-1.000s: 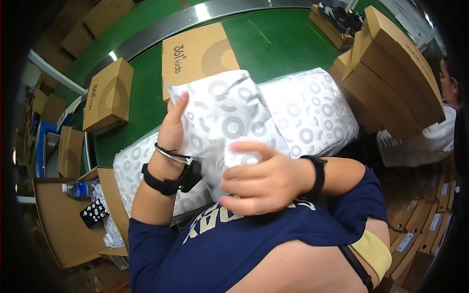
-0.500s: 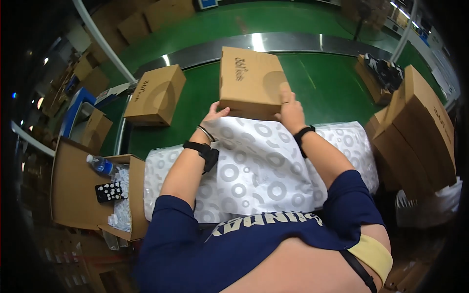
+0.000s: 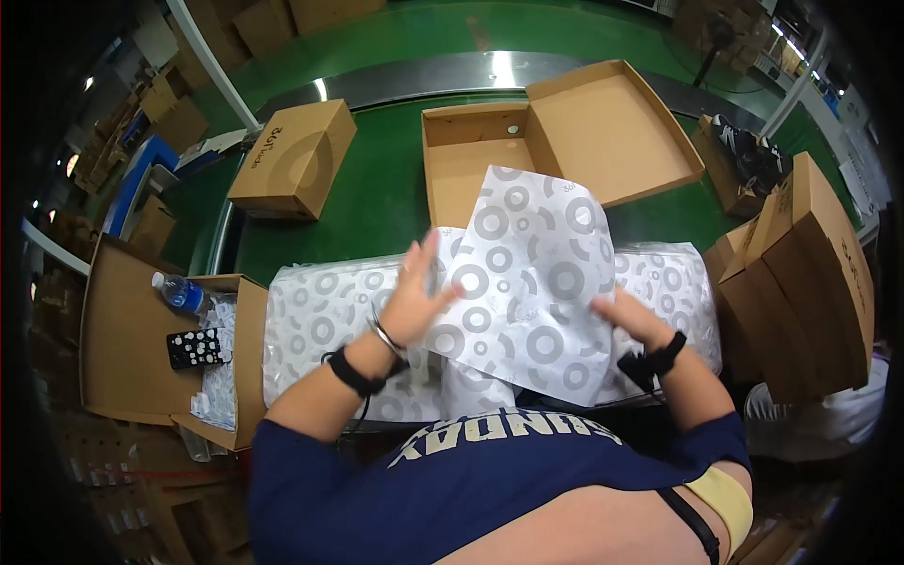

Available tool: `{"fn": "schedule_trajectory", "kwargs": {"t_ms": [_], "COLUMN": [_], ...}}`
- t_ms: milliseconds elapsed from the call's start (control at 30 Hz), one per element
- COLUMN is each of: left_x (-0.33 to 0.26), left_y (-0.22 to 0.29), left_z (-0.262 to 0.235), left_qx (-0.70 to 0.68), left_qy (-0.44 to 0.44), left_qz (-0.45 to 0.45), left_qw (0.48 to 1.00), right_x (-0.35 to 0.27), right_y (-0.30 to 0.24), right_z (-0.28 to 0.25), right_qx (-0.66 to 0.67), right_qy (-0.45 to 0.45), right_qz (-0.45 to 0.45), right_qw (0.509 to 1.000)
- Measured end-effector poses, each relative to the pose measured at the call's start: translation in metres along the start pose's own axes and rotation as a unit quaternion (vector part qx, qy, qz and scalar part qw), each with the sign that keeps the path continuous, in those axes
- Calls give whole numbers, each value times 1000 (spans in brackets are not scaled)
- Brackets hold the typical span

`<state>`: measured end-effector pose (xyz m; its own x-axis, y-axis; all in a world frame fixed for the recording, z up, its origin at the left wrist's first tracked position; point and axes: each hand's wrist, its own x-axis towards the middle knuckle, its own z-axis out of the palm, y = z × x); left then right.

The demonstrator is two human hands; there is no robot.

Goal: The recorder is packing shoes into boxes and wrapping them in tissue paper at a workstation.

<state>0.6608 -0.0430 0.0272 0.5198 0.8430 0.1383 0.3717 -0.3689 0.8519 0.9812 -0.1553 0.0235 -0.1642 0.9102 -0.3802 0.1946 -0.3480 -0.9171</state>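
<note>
A loose sheet of white wrapping paper [image 3: 527, 273] with grey rings rises, curved, in front of me. My left hand [image 3: 414, 299] is open beside its left edge, fingers spread and slightly blurred. At the sheet's right edge, my right hand [image 3: 638, 316] has its thumb over the paper, closed on it; its other fingers are partly hidden. Just beyond stands an open brown shoebox [image 3: 476, 155], its lid tipped back to the right. The part of its inside that shows is bare cardboard. Under my hands lies a stack of the same patterned paper [image 3: 325, 325].
A closed shoebox [image 3: 297, 160] sits left on the green surface [image 3: 386, 179]. An open carton [image 3: 132, 330] at left holds a water bottle [image 3: 182, 294], a dark spotted phone-like object [image 3: 198, 348] and small packets. At right are stacked boxes [image 3: 800, 273] and dark shoes [image 3: 749, 155].
The shoebox I held by both hands now stands open, lid back. My hands have let go of it and drawn nearer. The loose sheet has risen over the box's front.
</note>
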Motion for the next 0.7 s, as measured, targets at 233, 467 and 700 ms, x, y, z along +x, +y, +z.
{"fn": "schedule_trajectory", "kwargs": {"t_ms": [233, 467, 700], "left_x": [-66, 40, 185], "left_y": [-7, 45, -19], "left_z": [40, -29, -39], "left_qx": [-134, -352, 30], "left_qy": [-32, 16, -24], "left_qz": [-91, -28, -199], "left_qw": [986, 936, 979], "right_x": [-18, 29, 175], "right_y": [12, -108, -124], "right_z": [60, 21, -47], "right_qx": [86, 134, -1], "right_qy": [8, -9, 80], "right_qz": [-49, -132, -113], "right_qw": [995, 982, 990]}}
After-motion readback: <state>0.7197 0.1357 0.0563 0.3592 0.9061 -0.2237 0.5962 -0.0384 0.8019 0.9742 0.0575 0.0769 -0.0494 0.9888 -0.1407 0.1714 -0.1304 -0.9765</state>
